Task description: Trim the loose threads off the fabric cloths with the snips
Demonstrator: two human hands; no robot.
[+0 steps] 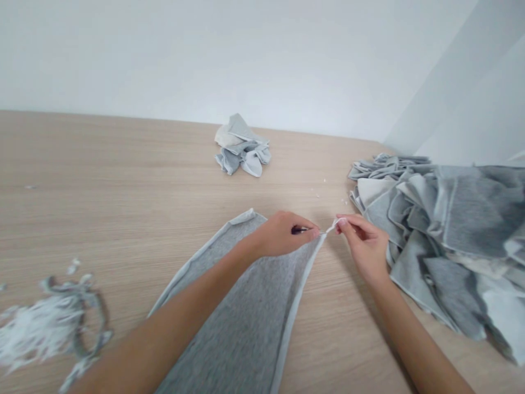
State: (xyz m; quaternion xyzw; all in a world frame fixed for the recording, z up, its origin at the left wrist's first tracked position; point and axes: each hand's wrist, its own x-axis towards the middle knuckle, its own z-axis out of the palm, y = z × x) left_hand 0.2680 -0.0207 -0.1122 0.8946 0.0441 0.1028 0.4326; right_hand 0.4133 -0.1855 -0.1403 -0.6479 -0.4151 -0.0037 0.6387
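Note:
A long grey cloth with pale edges lies on the table, its far right corner lifted a little. My left hand is closed over that corner around a small, thin tool, dark at one end, whose tip shows at the cloth's corner. A white thread or strip runs from the corner to my right hand, which pinches its other end between thumb and fingertips. My left forearm crosses over the cloth and hides part of it.
A big pile of grey cloths covers the right side of the wooden table. A small cloth heap sits near the wall. White scraps lie at the lower left, and tiny bits dot the surface beyond my right hand.

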